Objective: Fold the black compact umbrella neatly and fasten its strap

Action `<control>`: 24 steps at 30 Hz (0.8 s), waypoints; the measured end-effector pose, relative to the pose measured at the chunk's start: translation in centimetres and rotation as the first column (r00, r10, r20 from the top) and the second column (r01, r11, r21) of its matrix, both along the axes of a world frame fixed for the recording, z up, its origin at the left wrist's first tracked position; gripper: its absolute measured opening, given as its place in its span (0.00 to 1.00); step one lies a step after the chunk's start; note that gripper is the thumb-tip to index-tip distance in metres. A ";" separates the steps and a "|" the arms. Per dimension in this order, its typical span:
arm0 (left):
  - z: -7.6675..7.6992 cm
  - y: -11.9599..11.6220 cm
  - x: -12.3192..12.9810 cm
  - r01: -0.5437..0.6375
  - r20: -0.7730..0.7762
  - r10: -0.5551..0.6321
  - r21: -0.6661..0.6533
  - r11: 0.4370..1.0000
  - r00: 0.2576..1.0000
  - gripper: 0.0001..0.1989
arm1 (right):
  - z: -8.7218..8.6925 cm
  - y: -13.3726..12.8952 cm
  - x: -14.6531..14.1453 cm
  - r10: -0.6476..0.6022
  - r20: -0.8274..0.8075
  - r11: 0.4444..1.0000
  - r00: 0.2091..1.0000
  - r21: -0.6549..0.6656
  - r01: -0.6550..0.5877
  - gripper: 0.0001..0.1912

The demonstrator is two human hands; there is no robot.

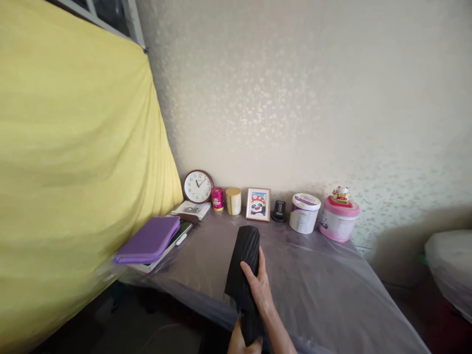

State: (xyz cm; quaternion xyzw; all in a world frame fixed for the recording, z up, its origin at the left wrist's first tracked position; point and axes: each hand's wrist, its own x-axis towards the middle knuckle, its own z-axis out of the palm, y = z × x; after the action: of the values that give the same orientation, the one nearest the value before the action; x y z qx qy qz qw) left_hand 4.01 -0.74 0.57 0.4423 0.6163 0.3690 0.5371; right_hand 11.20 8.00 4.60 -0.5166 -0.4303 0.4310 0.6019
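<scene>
The person's left hand (239,339) is gripping the narrow lower end of a long, black, pleated bundle of thin material (242,268) (it is looking much like a folded umbrella), with the digits clamping around it. The right hand (261,290) is clasping its right side higher up, the thumb lying across the near face and the fingers reaching along the edge. The bundle is tilting over the near edge of a brownish-purple table under a clear, glossy cover (313,275).

Along the back, a round, brown-rimmed clock (198,187) is leaning against the pale, patterned wall (276,98), and a light-wood frame with a panda picture (258,204) is standing farther right. A white-and-purple lidded tub (304,215) is sitting beside a pink round tub (338,223). At left, a flat purple zippered case (149,240) is lying near a hanging yellow cloth (81,147).
</scene>
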 end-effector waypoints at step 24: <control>2.9 0.3 -0.5 0.124 0.167 -0.131 0.053 0.991 0.977 0.38 | 2.8 -1.1 0.5 0.063 -0.256 0.997 0.965 -0.037 -0.075 0.41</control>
State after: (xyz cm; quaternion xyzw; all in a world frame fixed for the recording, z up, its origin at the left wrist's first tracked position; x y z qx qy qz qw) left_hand 3.54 -0.44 3.44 0.4590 0.5305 0.3833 0.6009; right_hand 11.70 6.94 7.40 -0.4555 -0.3571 0.5241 0.6248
